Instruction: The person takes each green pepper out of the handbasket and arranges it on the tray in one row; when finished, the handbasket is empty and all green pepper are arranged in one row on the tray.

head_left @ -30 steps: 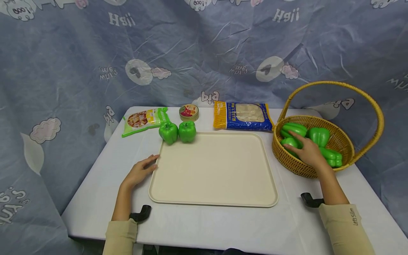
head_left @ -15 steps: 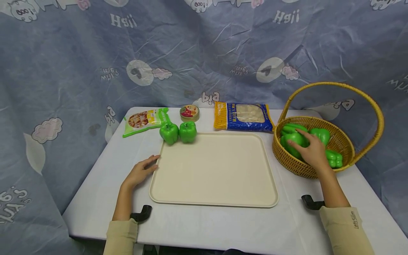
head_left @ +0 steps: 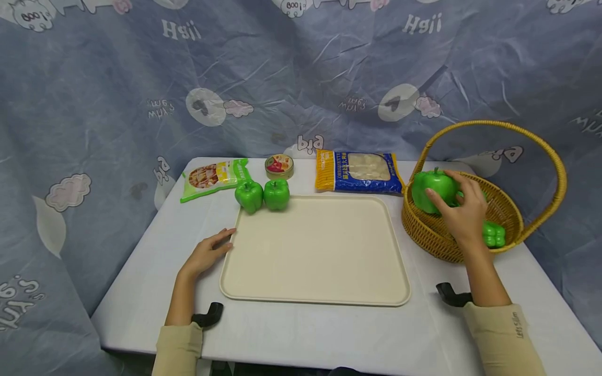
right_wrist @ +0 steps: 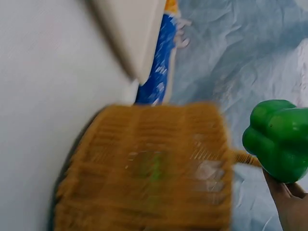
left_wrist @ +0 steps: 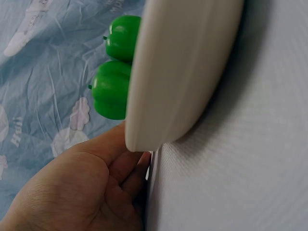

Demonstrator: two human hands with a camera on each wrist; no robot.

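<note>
My right hand (head_left: 465,211) grips a green bell pepper (head_left: 432,190) and holds it over the left part of the wicker basket (head_left: 428,237). In the right wrist view this pepper (right_wrist: 279,139) is up beside the basket's woven wall (right_wrist: 144,168). Another green pepper (head_left: 494,234) lies in the basket, and others are mostly hidden behind the hand. At the left edge of the cream tray (head_left: 315,250), my left hand (head_left: 204,255) rests with its fingers touching the rim. Two green peppers (head_left: 249,196) (head_left: 276,194) stand side by side on the tray's far left corner.
Behind the tray lie a green snack bag (head_left: 213,178), a small round tin (head_left: 279,166) and a blue and yellow pasta bag (head_left: 359,171). The basket's tall handle (head_left: 562,177) arches above it. A patterned curtain (head_left: 301,78) hangs behind the white table (head_left: 305,329).
My right hand has taken hold of a pepper in the basket and lifted it up. The left hand and the two peppers on the tray have stayed in place.
</note>
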